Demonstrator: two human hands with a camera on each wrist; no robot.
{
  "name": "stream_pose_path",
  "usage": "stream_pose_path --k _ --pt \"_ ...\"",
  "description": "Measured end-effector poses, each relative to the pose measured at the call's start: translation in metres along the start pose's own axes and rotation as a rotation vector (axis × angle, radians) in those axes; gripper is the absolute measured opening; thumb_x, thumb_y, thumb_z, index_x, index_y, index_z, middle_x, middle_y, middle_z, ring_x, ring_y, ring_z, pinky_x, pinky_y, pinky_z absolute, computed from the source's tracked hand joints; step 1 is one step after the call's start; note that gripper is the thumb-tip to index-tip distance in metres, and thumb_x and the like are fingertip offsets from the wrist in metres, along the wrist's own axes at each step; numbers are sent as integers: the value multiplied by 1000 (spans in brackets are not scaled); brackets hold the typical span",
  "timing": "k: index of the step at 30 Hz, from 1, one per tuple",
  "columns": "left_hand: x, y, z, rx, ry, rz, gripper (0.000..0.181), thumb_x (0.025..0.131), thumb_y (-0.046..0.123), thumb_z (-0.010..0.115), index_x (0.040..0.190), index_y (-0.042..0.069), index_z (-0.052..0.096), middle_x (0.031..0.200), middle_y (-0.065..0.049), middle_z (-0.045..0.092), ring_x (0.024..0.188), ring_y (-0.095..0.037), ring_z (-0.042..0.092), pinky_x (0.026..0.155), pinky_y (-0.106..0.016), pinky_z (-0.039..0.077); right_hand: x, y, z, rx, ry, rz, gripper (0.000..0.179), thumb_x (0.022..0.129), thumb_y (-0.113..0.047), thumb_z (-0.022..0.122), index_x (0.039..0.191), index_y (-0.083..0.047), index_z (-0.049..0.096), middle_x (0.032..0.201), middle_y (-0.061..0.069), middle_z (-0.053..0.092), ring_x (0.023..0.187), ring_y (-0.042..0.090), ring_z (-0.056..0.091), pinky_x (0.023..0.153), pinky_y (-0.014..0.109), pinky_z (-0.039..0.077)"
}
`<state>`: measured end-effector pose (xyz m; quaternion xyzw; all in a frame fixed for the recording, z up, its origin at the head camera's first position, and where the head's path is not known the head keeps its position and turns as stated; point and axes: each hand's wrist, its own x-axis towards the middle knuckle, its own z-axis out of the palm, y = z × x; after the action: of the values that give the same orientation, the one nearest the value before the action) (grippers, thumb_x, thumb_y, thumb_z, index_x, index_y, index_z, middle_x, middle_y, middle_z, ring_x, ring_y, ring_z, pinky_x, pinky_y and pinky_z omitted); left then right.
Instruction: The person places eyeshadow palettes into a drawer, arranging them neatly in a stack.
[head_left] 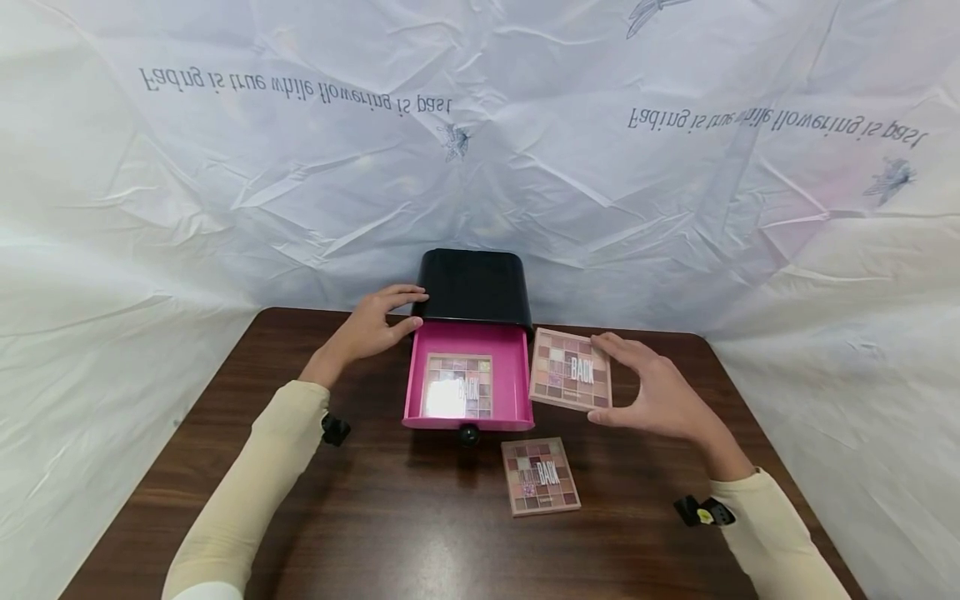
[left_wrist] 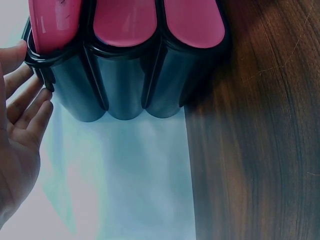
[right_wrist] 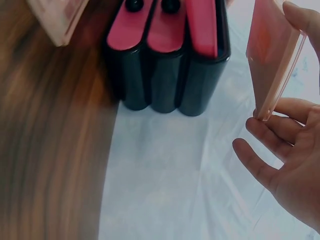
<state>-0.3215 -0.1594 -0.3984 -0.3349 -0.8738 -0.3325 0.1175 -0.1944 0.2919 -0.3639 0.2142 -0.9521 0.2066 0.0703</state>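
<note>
The black drawer unit (head_left: 472,287) stands at the back of the table, its top pink drawer (head_left: 512,375) pulled out. Inside that drawer lies an eyeshadow palette (head_left: 480,392) with a clear lid and a glare on it. My left hand (head_left: 372,323) rests at the unit's upper left side, fingers extended; in the left wrist view its fingertips (left_wrist: 46,95) touch the black casing. To the right of the drawer, my right hand (head_left: 660,387) pinches a second eyeshadow palette (head_left: 570,371) by its right edge, raised above the table. A third palette (head_left: 542,477) lies on the table in front.
Two lower pink drawers (left_wrist: 125,22) stay closed beneath the open one. A round black knob (head_left: 468,435) sticks out from the open drawer's front. White printed sheeting (head_left: 480,192) hangs behind and beside the dark wood table (head_left: 360,533).
</note>
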Motion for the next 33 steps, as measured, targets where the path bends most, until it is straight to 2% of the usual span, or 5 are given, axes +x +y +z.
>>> stream_pose_path --k 10,22,33 --pt "0 0 1 -2 2 0 48 100 32 68 142 9 62 148 -11 54 137 -32 51 113 -54 39 23 -23 5 42 -21 -97 109 68 -60 88 159 -22 40 161 14 39 146 41 37 107 69 36" --pt "1 1 -1 -5 1 -1 48 100 32 68 142 9 61 149 -12 53 138 -33 50 114 -54 39 41 -43 23 82 -70 -140 107 70 -62 86 159 -23 40 162 10 38 148 38 34 109 70 34" --pt "0 0 0 6 5 -4 48 100 32 68 141 8 62 148 -12 54 138 -32 50 114 -53 39 61 -58 43 77 -101 -188 109 71 -67 83 159 -21 39 165 7 34 151 32 31 114 64 33"
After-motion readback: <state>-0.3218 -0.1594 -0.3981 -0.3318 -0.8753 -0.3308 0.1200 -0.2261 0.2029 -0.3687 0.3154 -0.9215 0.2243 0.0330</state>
